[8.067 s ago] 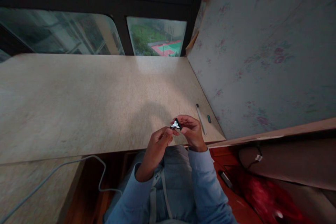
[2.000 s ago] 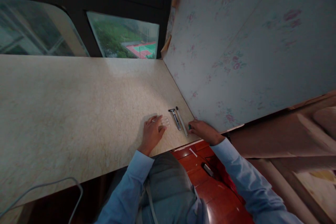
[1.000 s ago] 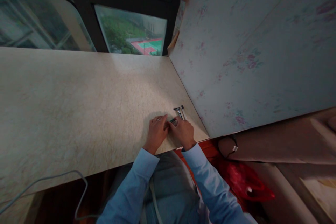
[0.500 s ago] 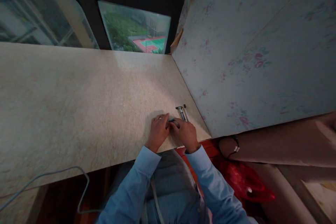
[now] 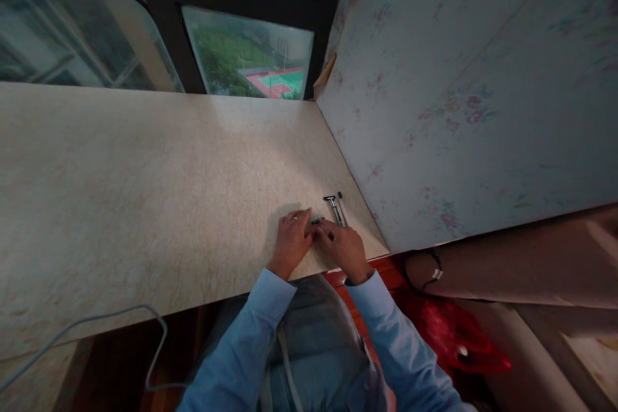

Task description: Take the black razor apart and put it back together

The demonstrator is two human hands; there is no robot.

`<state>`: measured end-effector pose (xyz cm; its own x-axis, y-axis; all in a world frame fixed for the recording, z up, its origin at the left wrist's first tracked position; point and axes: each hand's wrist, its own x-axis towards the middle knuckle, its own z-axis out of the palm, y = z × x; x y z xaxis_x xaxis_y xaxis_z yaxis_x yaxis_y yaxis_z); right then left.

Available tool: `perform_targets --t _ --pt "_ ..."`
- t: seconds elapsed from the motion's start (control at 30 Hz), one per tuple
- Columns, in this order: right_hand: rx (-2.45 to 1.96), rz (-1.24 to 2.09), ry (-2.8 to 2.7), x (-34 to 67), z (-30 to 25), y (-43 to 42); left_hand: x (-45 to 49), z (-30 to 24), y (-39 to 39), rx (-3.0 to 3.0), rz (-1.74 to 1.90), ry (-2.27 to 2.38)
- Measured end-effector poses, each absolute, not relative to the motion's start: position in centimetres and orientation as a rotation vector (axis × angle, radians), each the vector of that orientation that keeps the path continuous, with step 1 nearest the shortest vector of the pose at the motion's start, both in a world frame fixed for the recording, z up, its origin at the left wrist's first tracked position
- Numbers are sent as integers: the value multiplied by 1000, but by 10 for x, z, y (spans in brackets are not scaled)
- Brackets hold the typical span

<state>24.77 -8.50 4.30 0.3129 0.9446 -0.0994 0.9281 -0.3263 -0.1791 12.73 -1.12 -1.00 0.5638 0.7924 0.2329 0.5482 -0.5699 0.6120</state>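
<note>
Close together near the front right corner of the marble-patterned counter are my left hand and my right hand. A small dark piece with a teal strip shows between them, at the fingertips of my right hand, which is closed on it. The fingers of my left hand are curled beside it, a ring on one of them; what they hold, if anything, is hidden. Just beyond my right hand lies a razor, its handle partly covered. Beside it is a thin pale stick with a dark end.
A flowered panel rises along the counter's right edge, and a dark-framed window stands behind. At front left a grey cable hangs over the edge. Below right are a red plastic bag and a black cord.
My right hand has shifted slightly right and toward me, and more of the small dark teal piece shows. My left hand stays nearly where it was.
</note>
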Motion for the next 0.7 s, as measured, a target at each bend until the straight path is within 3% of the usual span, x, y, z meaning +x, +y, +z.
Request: perform_targets --t 0.33,0.7 --pt "-2269 346 -1709 258 36 -99 127 -13 -11 2266 772 1057" --pt "-2325 426 -1784 255 28 -91 126 -13 -11 2277 764 1076"
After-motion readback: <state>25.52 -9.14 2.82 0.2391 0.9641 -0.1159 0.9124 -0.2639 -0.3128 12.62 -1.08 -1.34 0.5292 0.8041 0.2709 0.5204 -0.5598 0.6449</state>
